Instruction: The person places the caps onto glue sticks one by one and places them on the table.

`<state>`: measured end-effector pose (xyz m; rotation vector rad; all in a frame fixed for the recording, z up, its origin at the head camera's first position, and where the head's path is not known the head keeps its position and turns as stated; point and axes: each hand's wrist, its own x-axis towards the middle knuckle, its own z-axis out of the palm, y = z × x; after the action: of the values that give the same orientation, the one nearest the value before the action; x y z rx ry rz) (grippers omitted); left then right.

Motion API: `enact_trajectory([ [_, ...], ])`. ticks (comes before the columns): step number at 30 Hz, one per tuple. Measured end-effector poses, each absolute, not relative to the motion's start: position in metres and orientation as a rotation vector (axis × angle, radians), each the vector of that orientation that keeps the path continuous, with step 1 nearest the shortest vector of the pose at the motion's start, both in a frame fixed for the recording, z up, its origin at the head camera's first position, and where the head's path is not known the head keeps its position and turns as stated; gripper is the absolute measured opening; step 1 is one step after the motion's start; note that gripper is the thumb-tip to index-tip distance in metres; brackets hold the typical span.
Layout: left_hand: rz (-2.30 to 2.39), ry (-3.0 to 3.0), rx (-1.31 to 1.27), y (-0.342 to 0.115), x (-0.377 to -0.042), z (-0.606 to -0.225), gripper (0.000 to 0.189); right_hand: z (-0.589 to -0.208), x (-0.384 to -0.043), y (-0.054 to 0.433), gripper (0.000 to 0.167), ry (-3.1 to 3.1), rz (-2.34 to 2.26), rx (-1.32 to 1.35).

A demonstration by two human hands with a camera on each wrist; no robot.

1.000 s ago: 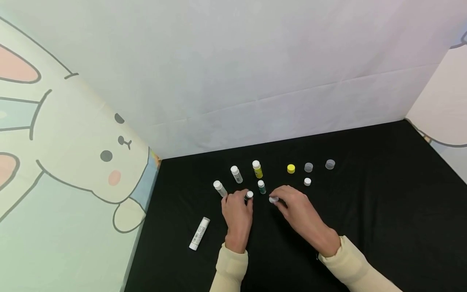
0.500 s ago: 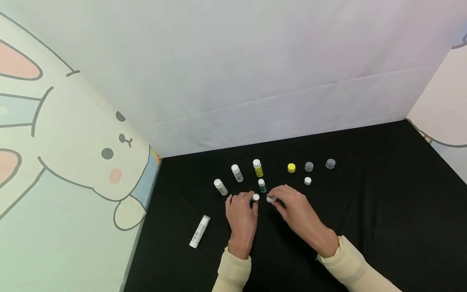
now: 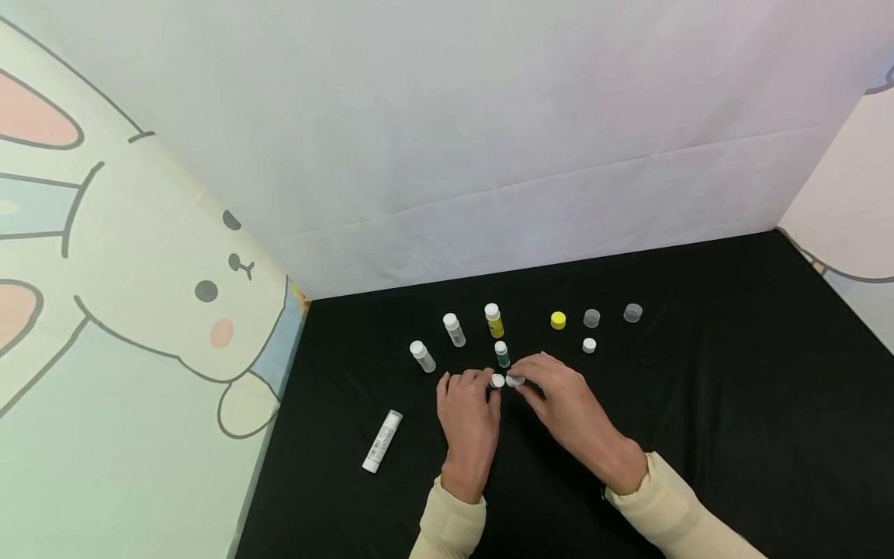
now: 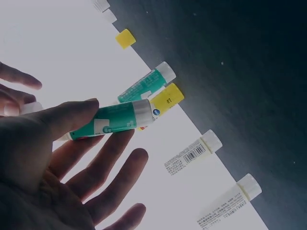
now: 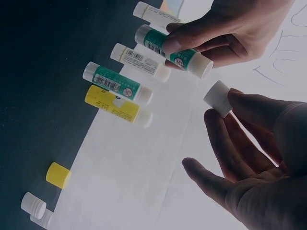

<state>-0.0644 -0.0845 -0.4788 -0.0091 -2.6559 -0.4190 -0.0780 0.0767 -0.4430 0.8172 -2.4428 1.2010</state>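
My left hand [image 3: 469, 411] pinches a green glue stick [image 5: 154, 43] between thumb and fingers, its white uncapped end pointing at the right hand. In the head view only its white top shows. My right hand [image 3: 569, 400] pinches a small white cap [image 5: 218, 97] between thumb and fingertips. A short gap parts the cap from the glue stick's end in the right wrist view. Just beyond both hands stands a second green glue stick [image 3: 503, 357], with a yellow glue stick [image 3: 495, 322] behind it. Two white glue sticks [image 3: 455, 331] stand farther left.
A white labelled tube [image 3: 382, 442] lies flat on the black tablecloth [image 3: 754, 373] at left. To the back right are a yellow cap [image 3: 558, 321], two clear caps [image 3: 591, 318] and a white cap [image 3: 590, 346]. A pale curtain [image 3: 489, 116] rises behind the table.
My left hand has carried the green glue stick rightward, and the right hand has shifted slightly left with the cap. The two pieces have come close together. The standing glue sticks have stayed put.
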Motion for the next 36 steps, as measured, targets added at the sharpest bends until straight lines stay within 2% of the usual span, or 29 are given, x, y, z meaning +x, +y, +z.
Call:
enact_trajectory([
  [19,-0.39,-2.648,-0.049,-0.0783,-0.0594,-0.478,0.025,-0.4475,-0.0756,0.0737,0.036,-2.37,1.17,0.888],
  [36,-0.4,-2.619,-0.088,-0.0747,-0.0556,-0.4757,0.024,-0.4522,-0.0763,0.0724,0.031,-2.403,1.112,0.888],
])
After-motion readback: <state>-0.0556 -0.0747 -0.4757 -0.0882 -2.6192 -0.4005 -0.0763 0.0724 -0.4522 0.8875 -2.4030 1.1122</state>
